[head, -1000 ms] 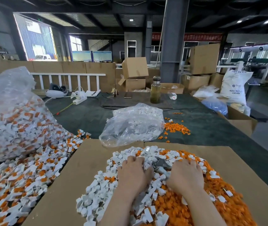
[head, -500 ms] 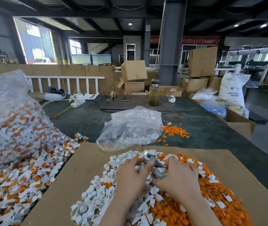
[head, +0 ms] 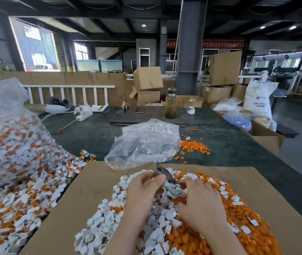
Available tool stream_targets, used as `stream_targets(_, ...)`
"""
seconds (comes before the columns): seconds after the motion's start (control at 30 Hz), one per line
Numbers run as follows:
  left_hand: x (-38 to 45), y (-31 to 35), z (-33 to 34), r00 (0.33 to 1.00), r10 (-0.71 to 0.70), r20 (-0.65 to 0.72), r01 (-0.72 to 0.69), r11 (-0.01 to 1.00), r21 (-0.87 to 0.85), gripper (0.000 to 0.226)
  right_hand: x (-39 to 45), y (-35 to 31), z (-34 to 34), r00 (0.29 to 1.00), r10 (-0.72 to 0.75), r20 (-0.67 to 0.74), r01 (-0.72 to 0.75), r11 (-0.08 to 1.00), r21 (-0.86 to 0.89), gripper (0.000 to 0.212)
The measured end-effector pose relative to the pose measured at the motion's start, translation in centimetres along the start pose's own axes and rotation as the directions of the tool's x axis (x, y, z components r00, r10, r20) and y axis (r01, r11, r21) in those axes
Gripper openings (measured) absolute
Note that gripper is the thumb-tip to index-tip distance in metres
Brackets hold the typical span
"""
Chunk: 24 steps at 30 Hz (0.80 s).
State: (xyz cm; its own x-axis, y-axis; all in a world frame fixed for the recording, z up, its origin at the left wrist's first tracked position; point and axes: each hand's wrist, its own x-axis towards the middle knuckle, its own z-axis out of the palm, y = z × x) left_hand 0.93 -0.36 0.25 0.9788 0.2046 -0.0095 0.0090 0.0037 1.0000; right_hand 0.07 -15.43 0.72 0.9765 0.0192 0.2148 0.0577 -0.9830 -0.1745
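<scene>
A left hand [head: 142, 192] and a right hand [head: 200, 203] met over a pile of white and orange plastic pieces [head: 109, 219] heaped on a cardboard sheet [head: 91, 190], white pieces mostly on the left of the heap and orange ones on the right. Between the hands a small grey metal tool [head: 166, 178] stood tilted just above the top of the pile, its pointed tip aimed away from the person. The left hand had its fingers curled and pinched the tool near its middle. The right hand lay knuckles up at the tool's lower, reddish end with its fingers bent down into the pieces, and whether it gripped the tool could not be told. Beyond the cardboard sat a clear bag of white pieces [head: 146, 142], with loose orange pieces [head: 194, 146] just beside it on the dark green table cover [head: 91, 137]. A large clear bag of mixed pieces [head: 5, 144] bulged at the left. At the far right a white sack [head: 258, 96] read "ABS RESIN" in blue print. A red banner [head: 222, 44] under the roof carried Chinese characters too small to read surely. A glass bottle [head: 170, 103] stood upright at the table's far end.
</scene>
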Motion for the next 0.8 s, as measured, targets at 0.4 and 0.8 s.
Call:
stream_targets(0.4,0.4,-2.0,-1.0,0.971,0.15,0.188,-0.239,0.507,0.828,0.032,-0.2,1.5,0.6,0.933,0.352,0.072,-0.356,0.933,0.059,0.025)
stream_targets(0.8,0.3,-1.8,-1.0,0.973,0.204,0.108,-0.226,0.743,0.63,0.014,-0.1,1.5,1.4,0.967,0.245,0.065,-0.247,0.969,0.028,0.017)
